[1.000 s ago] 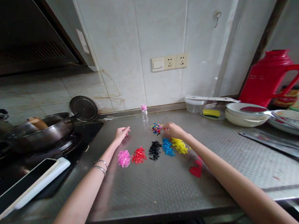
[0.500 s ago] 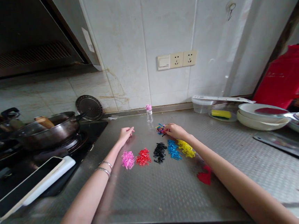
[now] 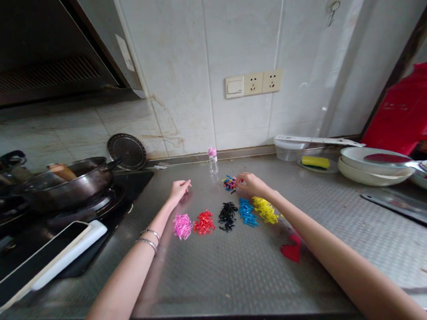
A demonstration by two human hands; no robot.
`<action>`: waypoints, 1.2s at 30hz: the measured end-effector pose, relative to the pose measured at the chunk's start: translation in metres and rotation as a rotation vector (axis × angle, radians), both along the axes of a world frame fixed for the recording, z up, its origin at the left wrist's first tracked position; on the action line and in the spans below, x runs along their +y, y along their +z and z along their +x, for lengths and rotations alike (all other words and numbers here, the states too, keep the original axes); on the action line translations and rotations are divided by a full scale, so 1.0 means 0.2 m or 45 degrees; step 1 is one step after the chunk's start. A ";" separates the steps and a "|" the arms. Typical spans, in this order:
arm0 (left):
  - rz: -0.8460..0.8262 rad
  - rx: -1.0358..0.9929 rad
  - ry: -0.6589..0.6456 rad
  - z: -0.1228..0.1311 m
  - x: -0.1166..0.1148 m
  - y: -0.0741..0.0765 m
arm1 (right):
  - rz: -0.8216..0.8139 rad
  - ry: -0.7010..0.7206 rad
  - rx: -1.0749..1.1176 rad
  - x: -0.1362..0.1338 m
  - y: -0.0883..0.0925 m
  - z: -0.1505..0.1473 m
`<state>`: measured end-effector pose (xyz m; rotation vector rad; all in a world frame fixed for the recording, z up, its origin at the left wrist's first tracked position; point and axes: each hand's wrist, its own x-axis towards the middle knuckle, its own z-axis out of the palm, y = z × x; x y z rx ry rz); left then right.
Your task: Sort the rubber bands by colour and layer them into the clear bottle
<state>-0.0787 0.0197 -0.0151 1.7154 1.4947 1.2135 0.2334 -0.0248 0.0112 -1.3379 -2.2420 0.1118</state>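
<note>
On the steel counter [image 3: 223,273] lie sorted little heaps of small elastic bands: pink [image 3: 182,226], red [image 3: 204,222], black [image 3: 227,215], blue [image 3: 247,212] and yellow [image 3: 265,209]. Behind them sits a mixed-colour heap [image 3: 229,182]. My right hand [image 3: 250,183] rests at the mixed heap's right edge with its fingertips pinched together on something too small to make out. My left hand [image 3: 179,189] lies on the counter left of that heap, fingers loosely curled with nothing in them. A small clear bottle with a pink cap [image 3: 212,160] stands by the wall.
A red scrap [image 3: 292,251] lies under my right forearm. A wok [image 3: 64,183] sits on the hob at left, a phone on a white block [image 3: 43,262] before it. Bowls [image 3: 371,166], a sponge [image 3: 315,162], a clear tub [image 3: 285,149] and a red flask [image 3: 411,108] crowd the right.
The view has shifted a little to the left and up. My right hand stays at the mixed heap with its fingers drawn slightly off it; my left hand has not moved.
</note>
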 end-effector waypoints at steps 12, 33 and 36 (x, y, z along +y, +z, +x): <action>0.011 0.059 0.017 -0.01 0.02 -0.02 | -0.066 0.422 0.309 -0.16 0.03 -0.29; 0.060 0.229 -0.136 0.17 0.00 0.09 | 0.137 -0.134 0.438 0.02 0.04 0.13; 0.127 0.350 -0.363 0.32 -0.02 0.12 | 0.114 -0.276 0.406 0.05 -0.01 0.24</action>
